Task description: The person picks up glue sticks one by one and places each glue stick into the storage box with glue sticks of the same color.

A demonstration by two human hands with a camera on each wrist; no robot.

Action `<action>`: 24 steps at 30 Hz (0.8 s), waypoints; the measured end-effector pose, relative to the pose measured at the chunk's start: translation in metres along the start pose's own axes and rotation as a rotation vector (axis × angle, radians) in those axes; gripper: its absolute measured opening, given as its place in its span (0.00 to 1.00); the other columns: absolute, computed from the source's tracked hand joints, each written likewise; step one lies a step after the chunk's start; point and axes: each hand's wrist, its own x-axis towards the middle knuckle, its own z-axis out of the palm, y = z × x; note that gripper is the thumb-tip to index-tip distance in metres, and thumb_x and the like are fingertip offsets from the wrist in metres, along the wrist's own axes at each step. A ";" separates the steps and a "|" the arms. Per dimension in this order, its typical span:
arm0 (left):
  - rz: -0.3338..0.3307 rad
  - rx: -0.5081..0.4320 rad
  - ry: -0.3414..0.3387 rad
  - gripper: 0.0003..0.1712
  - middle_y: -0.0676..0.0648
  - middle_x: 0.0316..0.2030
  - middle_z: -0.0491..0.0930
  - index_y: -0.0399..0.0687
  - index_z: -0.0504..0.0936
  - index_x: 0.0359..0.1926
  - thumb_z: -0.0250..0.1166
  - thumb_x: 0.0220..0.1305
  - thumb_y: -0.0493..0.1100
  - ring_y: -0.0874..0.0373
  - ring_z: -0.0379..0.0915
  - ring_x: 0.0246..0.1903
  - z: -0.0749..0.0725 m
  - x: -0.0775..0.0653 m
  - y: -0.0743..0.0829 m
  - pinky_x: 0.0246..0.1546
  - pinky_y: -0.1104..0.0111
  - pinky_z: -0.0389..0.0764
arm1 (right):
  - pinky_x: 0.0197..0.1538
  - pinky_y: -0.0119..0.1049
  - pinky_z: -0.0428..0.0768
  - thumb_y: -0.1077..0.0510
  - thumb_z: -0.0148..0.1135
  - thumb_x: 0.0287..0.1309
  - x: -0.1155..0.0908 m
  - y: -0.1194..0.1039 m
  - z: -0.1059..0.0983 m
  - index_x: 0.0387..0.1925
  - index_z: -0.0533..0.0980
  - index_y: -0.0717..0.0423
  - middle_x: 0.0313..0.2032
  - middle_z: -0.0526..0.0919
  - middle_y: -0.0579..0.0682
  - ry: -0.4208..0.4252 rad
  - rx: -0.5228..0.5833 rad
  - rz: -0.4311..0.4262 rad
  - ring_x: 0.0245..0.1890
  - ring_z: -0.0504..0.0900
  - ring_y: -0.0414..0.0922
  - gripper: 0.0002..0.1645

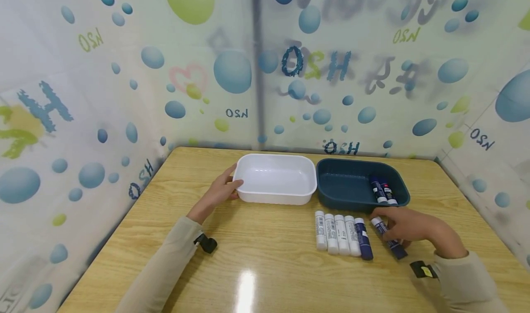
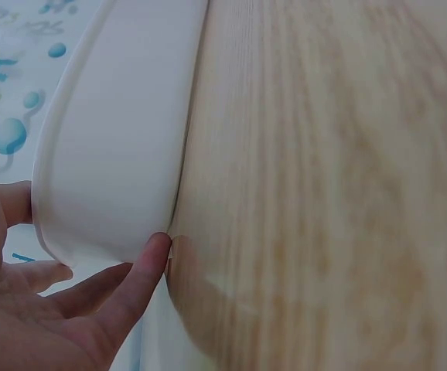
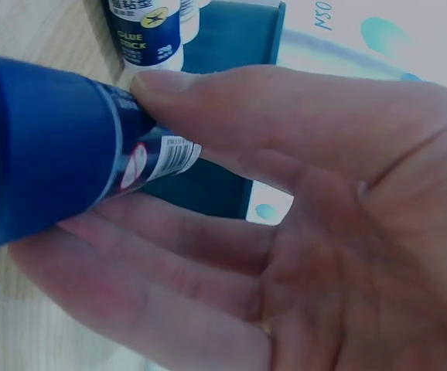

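Note:
My left hand [image 1: 219, 189] grips the left end of a white plastic basin [image 1: 277, 198], thumb at the rim and fingers low on its side; the left wrist view shows its outer wall [image 2: 119, 131]. My right hand [image 1: 414, 225] holds a blue glue stick [image 1: 395, 247] between thumb and fingers, tilted, in front of the dark teal basin [image 1: 343, 198]. Close up, its blue cap [image 3: 46, 147] fills the left of the right wrist view. To its left stands a row of several white glue sticks [image 1: 340, 234] ending in a blue glue stick [image 1: 364, 239].
Inside the dark basin, two blue glue sticks [image 1: 383, 191] lean at its right end. Both basins sit side by side toward the back of the wooden table [image 1: 207, 276]. A patterned curtain [image 1: 265, 110] hangs behind and at the sides.

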 end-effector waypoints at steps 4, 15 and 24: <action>0.000 -0.005 -0.006 0.43 0.29 0.69 0.69 0.56 0.46 0.84 0.58 0.78 0.50 0.49 0.80 0.53 0.000 0.000 -0.001 0.50 0.61 0.88 | 0.33 0.44 0.86 0.64 0.67 0.62 -0.003 -0.002 -0.002 0.67 0.70 0.58 0.39 0.77 0.55 -0.007 0.010 -0.025 0.31 0.80 0.48 0.32; -0.016 -0.031 -0.017 0.43 0.28 0.71 0.66 0.55 0.44 0.84 0.57 0.79 0.49 0.47 0.79 0.55 -0.002 0.001 0.000 0.57 0.52 0.85 | 0.34 0.44 0.85 0.62 0.65 0.67 -0.013 -0.001 -0.008 0.70 0.67 0.60 0.35 0.73 0.53 -0.012 0.055 -0.064 0.32 0.75 0.49 0.33; 0.011 -0.012 -0.011 0.43 0.28 0.70 0.67 0.56 0.46 0.84 0.58 0.78 0.49 0.47 0.80 0.54 0.000 -0.001 -0.001 0.51 0.59 0.88 | 0.36 0.43 0.87 0.59 0.67 0.67 -0.023 -0.001 -0.015 0.74 0.63 0.62 0.44 0.82 0.57 0.018 0.069 -0.084 0.36 0.83 0.50 0.39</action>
